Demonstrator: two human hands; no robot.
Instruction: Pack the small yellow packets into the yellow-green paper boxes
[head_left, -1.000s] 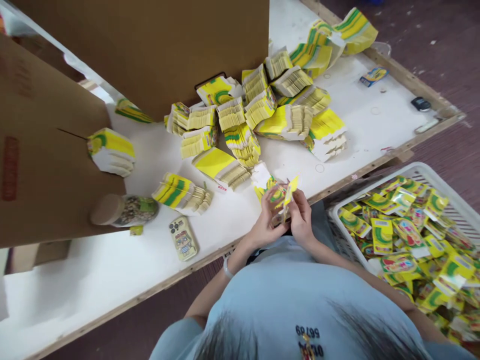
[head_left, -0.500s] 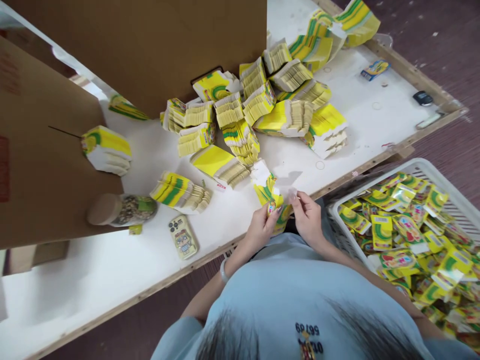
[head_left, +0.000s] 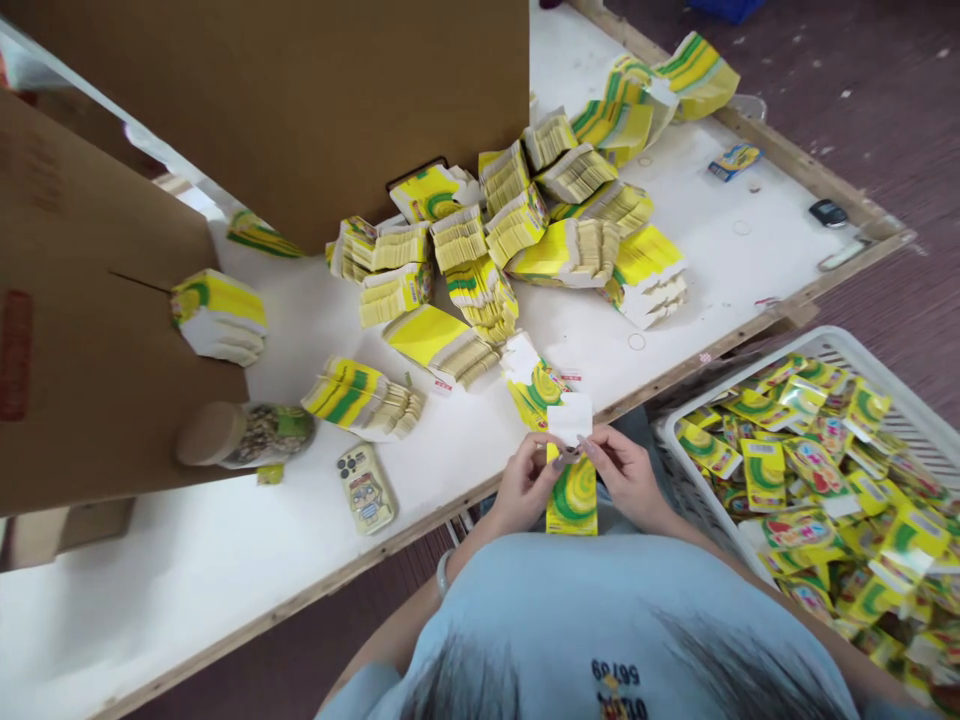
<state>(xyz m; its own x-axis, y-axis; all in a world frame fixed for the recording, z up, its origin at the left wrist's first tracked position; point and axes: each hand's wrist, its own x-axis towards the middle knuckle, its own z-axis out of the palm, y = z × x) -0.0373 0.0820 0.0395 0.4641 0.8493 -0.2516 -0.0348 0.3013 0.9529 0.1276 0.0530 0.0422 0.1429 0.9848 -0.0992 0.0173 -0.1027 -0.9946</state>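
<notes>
A small yellow-green box (head_left: 574,497) with a raised white flap is held upright at the table's front edge. My left hand (head_left: 529,475) pinches its upper left side, and my right hand (head_left: 624,474) pinches its upper right side, fingertips nearly meeting below the flap. Just beyond my hands, other flat yellow cartons (head_left: 534,392) lie on the white table (head_left: 450,430). Many bundles of flattened yellow cartons (head_left: 517,218) are heaped farther back.
Two large brown cardboard boxes (head_left: 337,90) stand at the back left. A jar (head_left: 247,434) and a phone (head_left: 365,488) are at the left. A white basket (head_left: 862,350) full of yellow packets stands at the right. A small blue box (head_left: 735,162) lies at the back right.
The yellow-green box has come into full view between my hands, its white flap now upright. My hands have moved slightly down in the view, and my right hand now grips the box.
</notes>
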